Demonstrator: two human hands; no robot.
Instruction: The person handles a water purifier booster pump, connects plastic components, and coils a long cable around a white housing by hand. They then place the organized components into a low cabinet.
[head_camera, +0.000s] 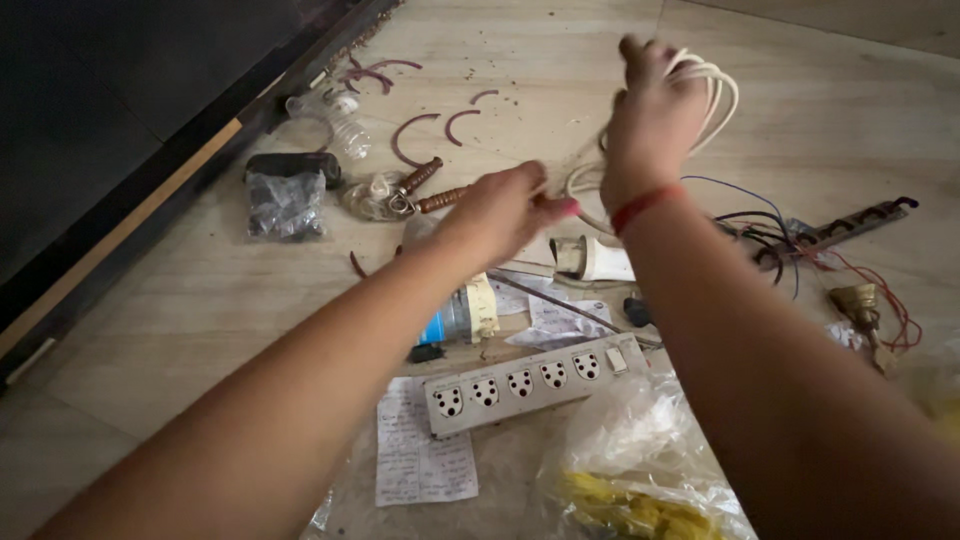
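Head view: right hand (655, 120) grips coiled white cable (700, 85); left hand (500, 210) pinches its strand.

Your two forearms bare to frame edge, no sleeves showing. Your right wrist carries thin red thread band (645, 207), wrapped once around, sitting just below your right hand (652, 115). Your left hand (497, 212) shows pink-painted nail on one fingertip (568, 207). No rings, watch or gloves visible on either hand. Your right hand slightly motion-blurred, so finger detail and nails there unclear. Both arms slim, unmarked.
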